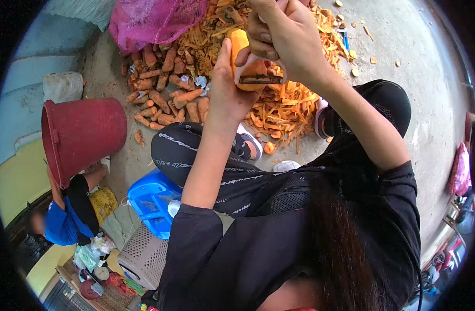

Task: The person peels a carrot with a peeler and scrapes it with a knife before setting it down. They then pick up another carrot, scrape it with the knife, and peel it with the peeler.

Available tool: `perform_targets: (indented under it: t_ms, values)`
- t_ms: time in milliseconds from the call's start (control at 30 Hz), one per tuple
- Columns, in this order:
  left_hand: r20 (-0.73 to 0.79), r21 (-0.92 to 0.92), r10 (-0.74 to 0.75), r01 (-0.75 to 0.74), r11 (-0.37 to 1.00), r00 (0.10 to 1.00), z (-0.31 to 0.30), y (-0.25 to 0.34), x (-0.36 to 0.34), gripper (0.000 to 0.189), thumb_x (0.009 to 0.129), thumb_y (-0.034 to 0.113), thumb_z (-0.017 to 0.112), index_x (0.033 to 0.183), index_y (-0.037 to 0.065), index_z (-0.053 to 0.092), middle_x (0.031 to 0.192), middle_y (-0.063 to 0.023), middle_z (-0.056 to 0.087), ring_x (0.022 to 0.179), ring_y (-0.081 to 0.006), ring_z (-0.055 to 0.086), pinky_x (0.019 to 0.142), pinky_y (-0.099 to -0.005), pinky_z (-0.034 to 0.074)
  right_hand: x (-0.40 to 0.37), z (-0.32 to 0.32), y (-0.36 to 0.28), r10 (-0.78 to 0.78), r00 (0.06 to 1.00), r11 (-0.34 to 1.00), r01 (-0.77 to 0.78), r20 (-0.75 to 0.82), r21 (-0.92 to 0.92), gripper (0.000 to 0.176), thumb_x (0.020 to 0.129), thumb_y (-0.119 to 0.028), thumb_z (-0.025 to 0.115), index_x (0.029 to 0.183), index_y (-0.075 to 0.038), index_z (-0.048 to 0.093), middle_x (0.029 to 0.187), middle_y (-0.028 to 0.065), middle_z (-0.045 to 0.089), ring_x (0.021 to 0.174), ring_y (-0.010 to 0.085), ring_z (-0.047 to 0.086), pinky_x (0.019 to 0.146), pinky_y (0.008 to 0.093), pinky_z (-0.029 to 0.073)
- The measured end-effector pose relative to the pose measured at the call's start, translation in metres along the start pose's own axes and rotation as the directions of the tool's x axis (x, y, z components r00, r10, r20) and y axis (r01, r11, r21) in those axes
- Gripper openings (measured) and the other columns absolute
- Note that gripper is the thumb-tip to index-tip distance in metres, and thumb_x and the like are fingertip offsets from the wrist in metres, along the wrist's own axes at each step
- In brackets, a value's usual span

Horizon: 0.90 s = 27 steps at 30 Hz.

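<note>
My left hand (231,78) is wrapped round a peeled, bright orange carrot (239,40), held up over the floor. Above and right of it, my right hand (284,36) is closed on a peeler with a pale frame and a dark, dirty blade (260,80), which overlaps the carrot. The peeler's handle is mostly hidden by my fingers. Below both hands spreads a heap of orange peelings (284,111). Dirt-covered carrots (162,98) lie in a pile to the left of it.
A pink mesh bag (157,23) lies behind the carrots. At left is a tipped red bucket (84,137), near a person in a blue shirt (66,223). A blue plastic stool (152,202) stands by my left knee. Right of the peelings lies a blue-handled tool (346,41) among carrot slices.
</note>
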<state>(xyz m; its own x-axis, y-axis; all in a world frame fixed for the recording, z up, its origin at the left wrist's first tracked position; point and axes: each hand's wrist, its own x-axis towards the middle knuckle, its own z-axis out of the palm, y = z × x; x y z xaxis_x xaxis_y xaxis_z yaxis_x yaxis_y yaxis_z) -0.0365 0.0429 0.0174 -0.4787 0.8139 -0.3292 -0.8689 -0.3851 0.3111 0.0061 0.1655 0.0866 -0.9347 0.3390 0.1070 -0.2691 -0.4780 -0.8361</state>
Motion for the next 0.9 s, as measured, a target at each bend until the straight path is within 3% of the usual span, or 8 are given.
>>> perform_targets:
  t_ms: [67,133,200,267,400,533,833,900]
  values:
    - [-0.005,0.053,0.022,-0.021,0.998,1.0,-0.001,0.0,0.0,0.04,0.097,0.04,0.039,0.118,0.009,0.052,0.098,-0.0074,0.061,0.087,-0.023,0.061,0.075,-0.0378,0.051,0.005,-0.003,0.006,-0.017,1.0,0.998,0.016,-0.015,-0.054,0.02,0.098,-0.026,0.046,0.086,-0.011,0.039,0.061,-0.0033,0.038,0.043,0.0052,0.034,0.039,0.0194,0.033]
    - [0.154,0.128,-0.02,0.0,0.992,0.988,-0.009,0.004,0.003,0.041,0.096,0.041,0.041,0.117,0.007,0.051,0.093,-0.0079,0.059,0.084,-0.022,0.059,0.073,-0.0369,0.05,0.012,0.003,-0.017,-0.121,0.971,0.884,0.012,-0.204,-0.467,0.021,0.097,-0.027,0.047,0.087,-0.01,0.042,0.059,-0.0032,0.041,0.043,0.0055,0.038,0.039,0.0206,0.041]
    - [0.178,0.154,-0.007,-0.021,0.988,0.984,-0.007,0.004,0.001,0.043,0.096,0.041,0.042,0.117,0.005,0.051,0.088,-0.0084,0.058,0.081,-0.0213,0.058,0.071,-0.0364,0.05,0.046,-0.033,-0.037,-0.467,0.88,0.852,0.422,-0.084,-0.311,0.021,0.096,-0.028,0.048,0.088,-0.009,0.043,0.055,-0.0029,0.041,0.04,0.0064,0.04,0.04,0.0248,0.05]
    - [0.077,0.13,0.081,-0.09,0.987,0.994,0.008,0.002,-0.003,0.044,0.096,0.041,0.043,0.117,0.004,0.05,0.086,-0.0089,0.056,0.078,-0.0209,0.057,0.069,-0.0363,0.049,0.055,-0.043,-0.057,-0.511,0.829,0.851,0.525,-0.228,0.004,0.024,0.095,-0.031,0.047,0.086,-0.009,0.042,0.052,-0.0027,0.038,0.037,0.0076,0.04,0.038,0.0291,0.053]
    - [-0.018,0.081,0.088,-0.086,0.993,0.996,0.0,0.0,0.004,0.037,0.096,0.037,0.043,0.116,0.007,0.049,0.088,-0.0089,0.058,0.075,-0.0215,0.06,0.066,-0.0361,0.052,0.03,-0.03,-0.034,-0.35,0.934,0.936,0.352,0.075,-0.016,0.024,0.095,-0.031,0.048,0.081,-0.014,0.039,0.05,-0.0028,0.033,0.036,0.007,0.034,0.036,0.0286,0.051]
    - [0.019,0.092,0.11,-0.112,0.989,0.994,0.007,-0.003,0.002,0.026,0.097,0.03,0.042,0.117,0.015,0.049,0.095,-0.0064,0.061,0.086,-0.0211,0.063,0.07,-0.0365,0.056,0.004,-0.001,-0.02,-0.057,0.998,0.998,0.057,-0.016,0.017,0.023,0.097,-0.028,0.047,0.083,-0.014,0.035,0.056,-0.0035,0.036,0.041,0.0054,0.032,0.036,0.0197,0.028]
    - [0.063,-0.043,0.035,-0.033,0.999,0.997,-0.021,-0.003,0.002,0.03,0.094,0.034,0.047,0.117,0.014,0.052,0.1,-0.0048,0.061,0.098,-0.0193,0.06,0.077,-0.0373,0.054,0.001,-0.001,0.006,0.007,1.0,0.992,-0.009,0.018,0.122,0.02,0.098,-0.026,0.046,0.087,-0.013,0.035,0.061,-0.0027,0.038,0.044,0.0053,0.035,0.038,0.0203,0.032]
    - [-0.004,0.06,0.116,-0.116,0.991,0.993,-0.007,-0.006,0.004,0.035,0.095,0.036,0.046,0.119,0.011,0.051,0.1,-0.0062,0.06,0.093,-0.0201,0.06,0.074,-0.0368,0.053,0.005,-0.001,-0.007,-0.113,0.991,0.988,0.104,-0.073,-0.114,0.02,0.097,-0.026,0.047,0.088,-0.012,0.037,0.06,-0.001,0.04,0.044,0.0067,0.04,0.038,0.0223,0.04]
